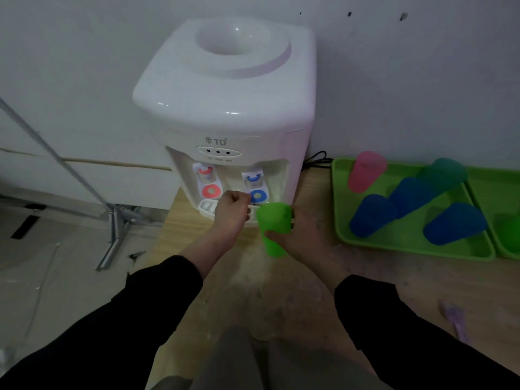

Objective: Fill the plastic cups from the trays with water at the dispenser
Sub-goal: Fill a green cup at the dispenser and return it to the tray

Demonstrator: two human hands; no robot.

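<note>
head view | green cup (274, 229) was held upright in right grip (298, 238), closed round it, beside dispenser (225, 88) blue tap (256, 195), judged ready for filling | left grip (231, 215) was curled at that tap, hold not discernible | spare cups (371, 215) were left on tray (339, 198)

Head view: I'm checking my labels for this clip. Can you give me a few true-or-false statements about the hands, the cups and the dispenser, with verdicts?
1. The right hand holds a green cup. True.
2. The left hand is at the red tap. False: it is beside the blue tap.
3. A pink cup sits on the green tray. True.
4. A water bottle is mounted on the dispenser. False: no bottle sits in its top well.
</note>
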